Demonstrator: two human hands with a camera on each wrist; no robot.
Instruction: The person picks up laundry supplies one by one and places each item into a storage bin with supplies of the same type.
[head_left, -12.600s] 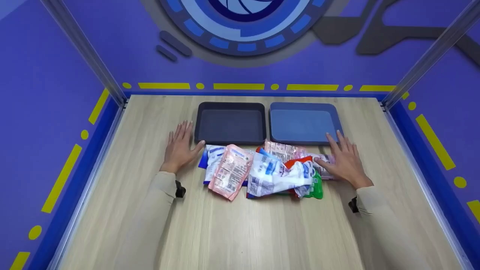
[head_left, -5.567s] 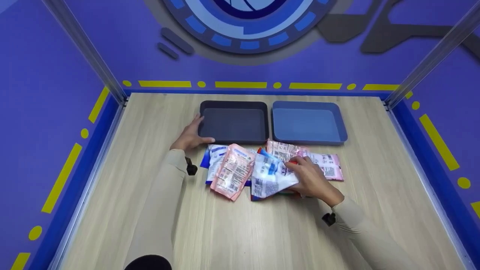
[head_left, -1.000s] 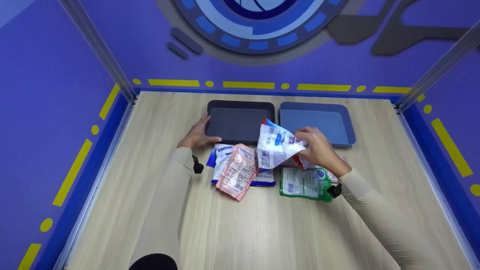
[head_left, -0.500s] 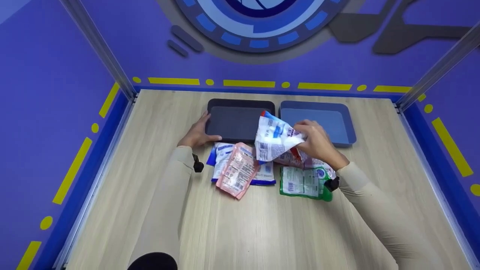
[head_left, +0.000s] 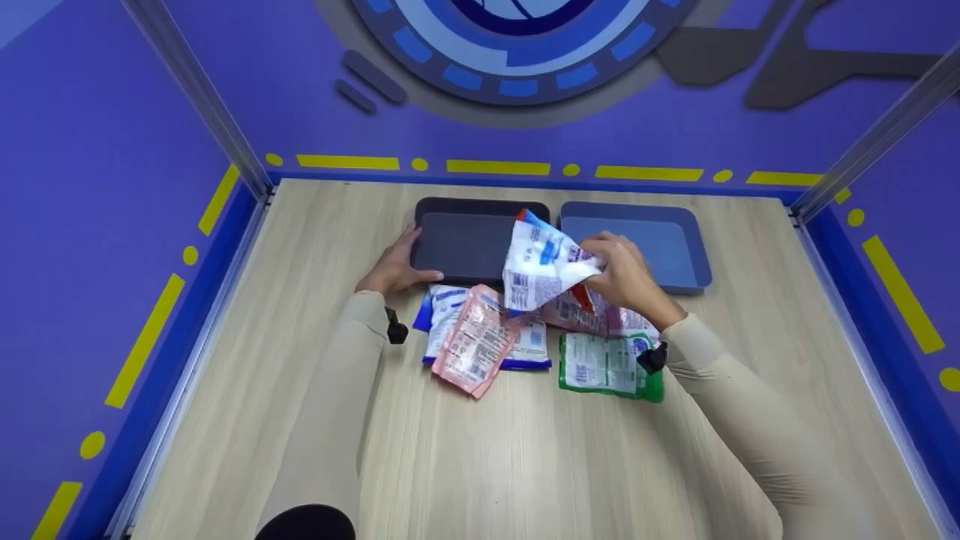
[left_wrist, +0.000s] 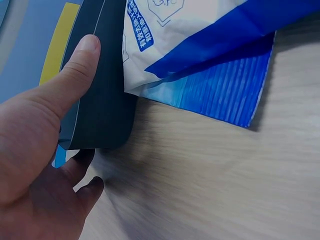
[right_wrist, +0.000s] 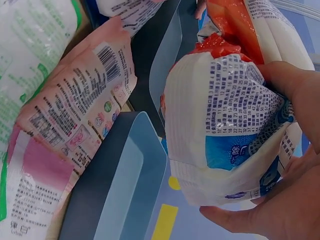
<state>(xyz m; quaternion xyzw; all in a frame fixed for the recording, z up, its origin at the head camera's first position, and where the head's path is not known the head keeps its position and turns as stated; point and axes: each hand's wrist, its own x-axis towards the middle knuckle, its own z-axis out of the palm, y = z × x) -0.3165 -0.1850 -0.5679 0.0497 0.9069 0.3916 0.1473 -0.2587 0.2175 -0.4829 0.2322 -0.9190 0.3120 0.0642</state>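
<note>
My right hand (head_left: pixel 626 274) grips a crumpled white-and-blue plastic packet (head_left: pixel 540 262) with red ends, raised over the front edges of the two trays. In the right wrist view, the thumb and fingers pinch the folded side of this packet (right_wrist: pixel 200 125), and its underside hangs free. My left hand (head_left: pixel 394 266) rests against the left front corner of the dark tray (head_left: pixel 465 244). Up close, the left thumb (left_wrist: pixel 82 65) lies straight along the tray's front wall. A pink pouch (head_left: pixel 478 345) lies on top of white-and-blue packets (head_left: pixel 534 341) in front of the dark tray.
A blue-grey tray (head_left: pixel 637 240) stands right of the dark one. Before it lie a green-and-white packet (head_left: pixel 607 364), a pink packet (head_left: pixel 574 315) and a pink-and-white packet (head_left: pixel 630 322). Walls (head_left: pixel 90 187) surround the wooden tabletop (head_left: pixel 487 465) at the back and sides.
My right hand took the white-and-blue packet off the pile, uncovering the green one. During the last second it carried the packet slightly up and left. The left hand moved earlier to the dark tray's corner.
</note>
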